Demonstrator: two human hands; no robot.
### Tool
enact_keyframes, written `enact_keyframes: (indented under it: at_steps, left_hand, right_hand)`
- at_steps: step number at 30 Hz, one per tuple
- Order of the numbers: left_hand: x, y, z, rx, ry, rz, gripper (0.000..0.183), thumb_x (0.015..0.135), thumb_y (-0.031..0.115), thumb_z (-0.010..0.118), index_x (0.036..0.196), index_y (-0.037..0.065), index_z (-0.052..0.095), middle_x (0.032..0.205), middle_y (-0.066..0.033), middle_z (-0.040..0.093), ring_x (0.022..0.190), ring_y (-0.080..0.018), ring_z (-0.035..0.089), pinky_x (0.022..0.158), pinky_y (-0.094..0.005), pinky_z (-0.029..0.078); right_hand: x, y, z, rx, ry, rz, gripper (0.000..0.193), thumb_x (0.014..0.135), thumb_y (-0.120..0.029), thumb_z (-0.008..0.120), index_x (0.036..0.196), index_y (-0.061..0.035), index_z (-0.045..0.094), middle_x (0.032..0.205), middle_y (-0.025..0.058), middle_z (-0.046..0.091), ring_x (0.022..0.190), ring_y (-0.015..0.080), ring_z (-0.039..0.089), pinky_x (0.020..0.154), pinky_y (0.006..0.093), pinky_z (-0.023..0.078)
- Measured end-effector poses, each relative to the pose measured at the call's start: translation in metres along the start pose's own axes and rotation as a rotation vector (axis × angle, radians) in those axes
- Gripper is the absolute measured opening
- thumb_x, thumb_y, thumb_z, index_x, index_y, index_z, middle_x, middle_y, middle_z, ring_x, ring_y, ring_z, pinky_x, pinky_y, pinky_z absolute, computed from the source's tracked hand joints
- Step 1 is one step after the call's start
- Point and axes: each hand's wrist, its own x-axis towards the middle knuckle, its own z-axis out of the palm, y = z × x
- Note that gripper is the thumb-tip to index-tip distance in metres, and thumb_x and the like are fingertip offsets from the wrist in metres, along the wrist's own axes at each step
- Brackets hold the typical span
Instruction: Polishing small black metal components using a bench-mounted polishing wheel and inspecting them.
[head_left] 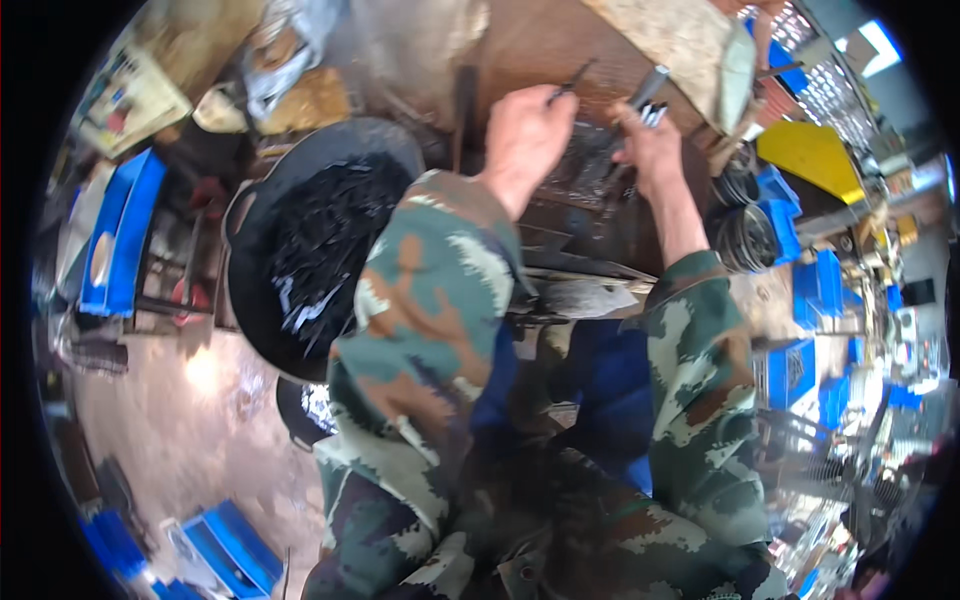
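Note:
My left hand [528, 132] is above the brown work surface, its fingers closed on a thin dark metal piece [574, 80] that sticks out up and to the right. To its right, my right hand [655, 150] is closed around several slim metal pieces [653, 114] with shiny ends. A dark grey bar [652, 84] rises beside those fingers; whether it is gripped too, I cannot tell. Left of my left sleeve sits a large black basin [250, 290] holding a heap of dark, thin strips [325, 220]. My left forearm covers part of its right side.
A smaller basin [290, 405] with shiny contents stands below the large one. Blue bins [125, 235] are at the left, and more blue bins [820, 285] at the right. Round dark tins [748, 240] and a yellow sheet-like piece [812, 158] lie right of my right hand.

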Motion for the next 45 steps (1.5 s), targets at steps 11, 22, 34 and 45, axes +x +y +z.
enact_keyframes:
  at_steps: [11, 22, 34, 45]
  left_hand:
    - [-0.004, -0.005, 0.001, 0.233, -0.296, -0.155, 0.031, 0.092, 0.028, 0.062, 0.1, -0.001, 0.071, 0.079, -0.0191, 0.069, 0.074, -0.0296, 0.067, 0.072, -0.0392, 0.05]
    - [-0.01, -0.05, 0.007, 0.634, -0.747, -0.1, 0.03, 0.09, 0.026, 0.061, 0.111, 0.006, 0.071, 0.104, -0.0237, 0.068, 0.102, -0.0412, 0.064, 0.089, -0.0465, 0.051]
    - [-0.005, -0.057, 0.012, 0.401, -0.661, -0.07, 0.023, 0.094, 0.018, 0.056, 0.102, 0.001, 0.069, 0.082, -0.0121, 0.069, 0.08, -0.0252, 0.064, 0.077, -0.0353, 0.05]
    - [-0.025, 0.0, 0.016, -0.366, -0.749, -0.491, 0.026, 0.099, 0.027, 0.058, 0.101, 0.004, 0.07, 0.073, -0.0003, 0.063, 0.051, -0.004, 0.035, 0.047, -0.0215, 0.026]
  right_hand:
    - [-0.127, 0.016, -0.063, -0.335, -0.584, -0.449, 0.027, 0.078, -0.004, 0.079, 0.102, -0.0033, 0.066, 0.112, 0.0103, 0.069, 0.097, 0.0185, 0.067, 0.077, 0.0334, 0.056]
    - [-0.139, 0.042, -0.069, -0.604, -0.778, -0.472, 0.035, 0.07, 0.003, 0.067, 0.105, -0.0033, 0.066, 0.112, 0.0084, 0.069, 0.106, 0.029, 0.066, 0.087, 0.038, 0.054]
    - [-0.095, 0.009, -0.047, 0.156, -0.154, 0.32, 0.018, 0.098, -0.014, 0.059, 0.11, -0.0013, 0.063, 0.098, 0.0083, 0.07, 0.051, 0.0075, 0.046, 0.05, 0.0259, 0.049]
    - [-0.089, 0.01, -0.018, 0.446, -0.078, 0.105, 0.019, 0.096, -0.016, 0.065, 0.109, -0.0025, 0.063, 0.081, 0.005, 0.067, 0.053, 0.0065, 0.051, 0.048, 0.0246, 0.048]
